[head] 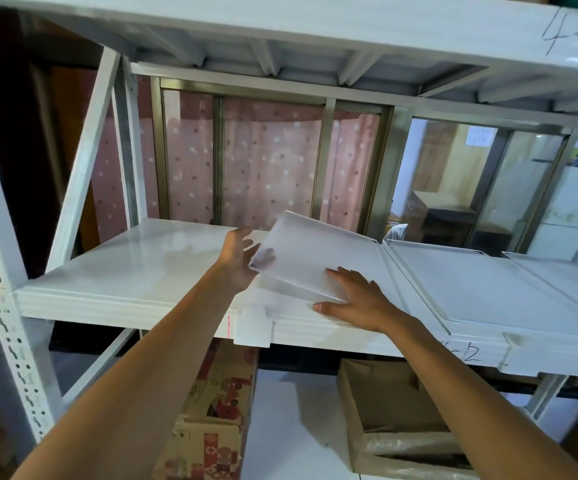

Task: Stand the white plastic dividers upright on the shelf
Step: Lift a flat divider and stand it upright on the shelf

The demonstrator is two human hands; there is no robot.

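A translucent white plastic divider [310, 252] is tilted over the white metal shelf [142, 268], its left edge lifted and its lower right edge near the shelf's front. My left hand [241, 259] grips the divider's raised left corner, fingers showing through the plastic. My right hand [353, 301] lies flat with spread fingers on the divider's lower edge near the shelf front. A white clip foot [253, 326] hangs over the shelf's front lip below the divider. Further right, two more dividers [471, 289] lie flat on the shelf.
An upper shelf [280, 26] hangs close overhead. A perforated upright post [0, 289] and a diagonal brace [83, 161] stand at the left. Behind the shelf is a window with a pink curtain [267, 161]. Cardboard boxes [211, 410] sit below.
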